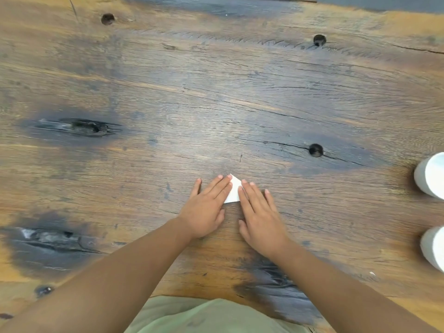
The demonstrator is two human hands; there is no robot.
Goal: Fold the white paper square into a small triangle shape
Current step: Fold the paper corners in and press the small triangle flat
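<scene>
- Head view looks down on a weathered wooden counter point(168, 97) with dark stains, cracks and several round knot holes.
- Just below the middle of the frame lies the white paper point(234, 189), already folded small, with a pointed tip aimed toward the top of the frame.
- The left hand point(206, 205) lies flat on the paper's left part, fingers straight and close together, pressing down; nothing is gripped.
- The right hand point(260, 217) lies flat in the same way on the paper's right part, fingers extended, palm down, holding nothing.
- Only a narrow white wedge shows between the two hands; the rest of the paper is hidden beneath them, so its full outline cannot be told.
- Both bare forearms run from the lower corners up to the hands.
- Two white rounded objects point(431, 175) sit at the right edge, cut off by the frame, well apart from the paper.
- A pale green garment point(204, 316) fills the bottom centre.
</scene>
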